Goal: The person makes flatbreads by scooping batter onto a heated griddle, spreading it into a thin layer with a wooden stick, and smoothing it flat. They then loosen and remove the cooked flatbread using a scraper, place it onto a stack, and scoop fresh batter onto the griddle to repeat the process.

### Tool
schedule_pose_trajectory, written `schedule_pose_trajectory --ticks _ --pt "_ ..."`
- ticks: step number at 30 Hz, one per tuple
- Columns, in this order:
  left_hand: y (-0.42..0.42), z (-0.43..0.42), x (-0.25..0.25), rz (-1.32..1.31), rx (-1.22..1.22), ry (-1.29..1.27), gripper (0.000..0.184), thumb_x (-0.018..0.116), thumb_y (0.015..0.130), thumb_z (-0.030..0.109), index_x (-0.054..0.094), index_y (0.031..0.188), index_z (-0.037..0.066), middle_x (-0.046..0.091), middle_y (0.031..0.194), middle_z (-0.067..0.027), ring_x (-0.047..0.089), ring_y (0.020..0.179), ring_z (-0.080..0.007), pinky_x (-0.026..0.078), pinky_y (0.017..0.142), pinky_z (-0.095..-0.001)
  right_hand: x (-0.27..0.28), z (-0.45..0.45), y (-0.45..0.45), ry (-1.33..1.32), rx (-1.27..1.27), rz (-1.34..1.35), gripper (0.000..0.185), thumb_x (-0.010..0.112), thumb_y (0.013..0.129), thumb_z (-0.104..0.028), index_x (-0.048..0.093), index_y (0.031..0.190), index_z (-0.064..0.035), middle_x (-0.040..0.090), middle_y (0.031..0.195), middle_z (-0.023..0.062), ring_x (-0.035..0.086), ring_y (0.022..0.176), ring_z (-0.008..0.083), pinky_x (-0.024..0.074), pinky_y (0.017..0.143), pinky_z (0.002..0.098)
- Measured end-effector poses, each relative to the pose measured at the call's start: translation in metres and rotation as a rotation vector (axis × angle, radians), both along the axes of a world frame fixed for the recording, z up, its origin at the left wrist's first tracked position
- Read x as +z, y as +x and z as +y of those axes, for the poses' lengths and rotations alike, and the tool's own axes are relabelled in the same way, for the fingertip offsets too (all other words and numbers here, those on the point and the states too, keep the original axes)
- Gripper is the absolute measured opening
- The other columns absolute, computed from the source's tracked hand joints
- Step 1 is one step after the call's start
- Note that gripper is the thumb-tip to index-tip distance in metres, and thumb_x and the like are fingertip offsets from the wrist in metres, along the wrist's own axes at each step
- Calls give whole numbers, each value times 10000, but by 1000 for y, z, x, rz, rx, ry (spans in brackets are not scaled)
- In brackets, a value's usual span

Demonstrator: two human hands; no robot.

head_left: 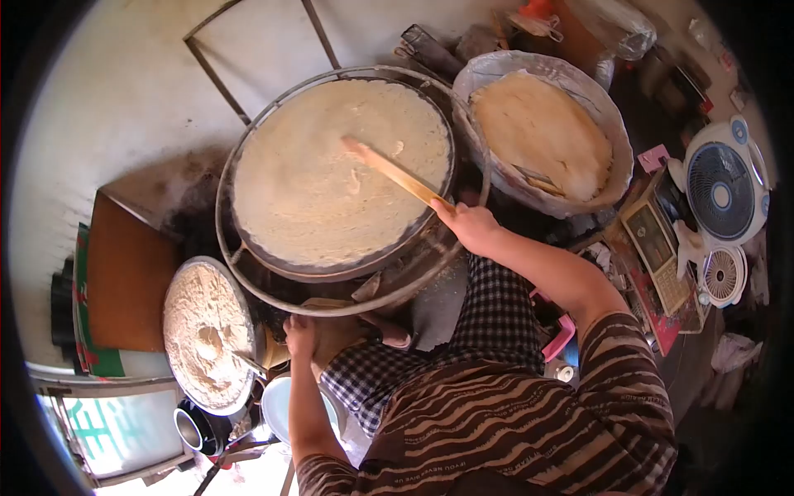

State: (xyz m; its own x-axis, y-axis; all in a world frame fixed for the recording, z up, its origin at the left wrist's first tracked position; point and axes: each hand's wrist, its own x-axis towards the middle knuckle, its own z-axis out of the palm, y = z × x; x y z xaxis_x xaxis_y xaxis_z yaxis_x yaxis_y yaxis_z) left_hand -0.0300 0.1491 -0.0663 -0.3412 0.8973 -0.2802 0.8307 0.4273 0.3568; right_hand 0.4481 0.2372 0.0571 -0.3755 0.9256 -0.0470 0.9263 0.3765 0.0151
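My right hand (469, 226) is closed around the handle of a flat wooden spatula (397, 174). The spatula's far end touches pale batter (289, 182), which lies in a thin, wide layer on a large round griddle (331, 271). A few small lumps and streaks show near the blade. A metal ring (227, 223) surrounds the griddle. Just below the ring's near edge is my left hand (299, 337), with its fingers curled; what they hold, if anything, is hidden. To its left stands a wide basin (251, 331) of thick batter with a handled utensil (248, 364) in it.
At the back right, a plastic-lined basket (622, 178) holds a stack of thin round flatbreads (542, 132). Fans (720, 190) and a small table (662, 318) stand at the right. A brown board (128, 277) leans at the left, above a dark pot (194, 428) and a pale bucket (285, 405).
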Motion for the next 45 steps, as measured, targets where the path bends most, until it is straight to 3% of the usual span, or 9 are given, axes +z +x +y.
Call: schedule_pose_trajectory --ticks 6,12,18,22,29,31,33,39,45 --pt "70 -88 47 204 -134 199 841 668 759 483 304 1453 179 193 1501 -237 217 1320 -538 277 1057 -574 -9 -86 -27 -313 150 722 815 523 758 -11 186 1489 -143 602 861 249 629 751 355 485 635 439" --pt "94 -125 87 284 -331 251 626 684 771 360 484 1328 155 310 1442 -198 280 1311 -444 291 1040 -528 17 -37 -46 -259 68 371 709 576 866 -232 214 1475 -268 637 692 156 640 639 347 511 611 460" --pt "66 -120 84 307 -445 460 324 566 743 34 633 1055 89 550 954 -106 549 879 -329 494 716 -416 25 -41 -6 -165 133 213 771 496 839 -61 124 1496 -212 610 919 214 636 683 379 511 615 473" --pt "61 -120 98 -109 -298 217 107 608 790 83 640 892 72 573 923 -115 543 955 -343 466 808 -455 38 -58 7 -178 151 -110 780 483 822 -18 142 1498 -206 561 882 212 627 680 394 516 594 459" --pt "68 -111 47 -88 -41 476 705 673 816 302 355 1423 138 294 1442 -252 312 1309 -443 299 1067 -489 0 -39 -62 -196 105 520 815 565 768 -54 213 1485 -216 597 866 222 611 769 408 509 684 429" --pt "69 -124 51 -147 -33 352 792 663 832 320 243 1477 138 173 1503 -261 207 1378 -432 251 1107 -464 20 -42 -79 -306 244 794 769 541 777 -21 279 1473 -213 595 773 146 630 649 300 517 596 357" --pt "67 -142 56 -259 9 347 733 621 877 344 257 1468 107 206 1491 -259 225 1388 -385 257 1110 -411 65 -39 -94 -988 73 912 727 515 807 3 303 1469 -206 557 717 63 585 521 152 493 498 270" --pt "20 -242 11 -1094 690 5 543 568 927 348 418 1372 75 569 1229 -116 559 1119 -245 443 902 -350 105 -63 -165 -1846 299 867 626 589 902 -129 311 1462 -163 568 812 67 572 548 94 497 522 216" --pt "-88 -352 -66 -938 1973 510 468 766 738 315 537 1082 95 513 861 -69 562 769 -216 425 543 -329 52 -99 -253 -2169 215 806 643 384 981 -477 238 1474 -93 570 1166 204 662 844 227 544 617 265"
